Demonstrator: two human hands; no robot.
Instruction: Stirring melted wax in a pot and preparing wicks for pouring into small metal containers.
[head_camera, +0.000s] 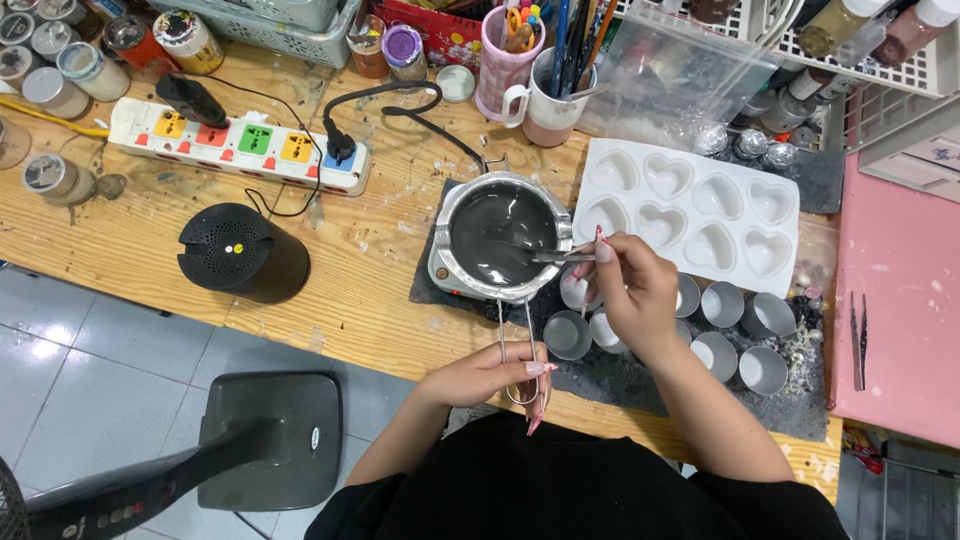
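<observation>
Workbench (330, 290) of pale wood carries everything, and the white heart-shaped mould (690, 215) lying just right of the pot looks unfilled in every cavity, so pouring seems not yet begun. Left of it, on a small warming plate over a dark mat (640, 375), sits the metal melting pot (503, 238), full of a smooth dark grey liquid; judging by its even surface, the melting looks done or nearly so and the stirring is the step in hand. Round metal cups (745, 340) stand in a cluster below the mould, and those whose insides show appear unfilled too. The right hand (630, 290) is closed around a thin metal stirrer (545, 256) whose tip reaches into the liquid. The left hand (495, 375) curls over the end of the pot's wire handle (515, 345), fingers pinched on it. The stirrer's tip is lost in the dark liquid, several cups hide behind the right hand, and the warming plate is mostly covered by the pot.
</observation>
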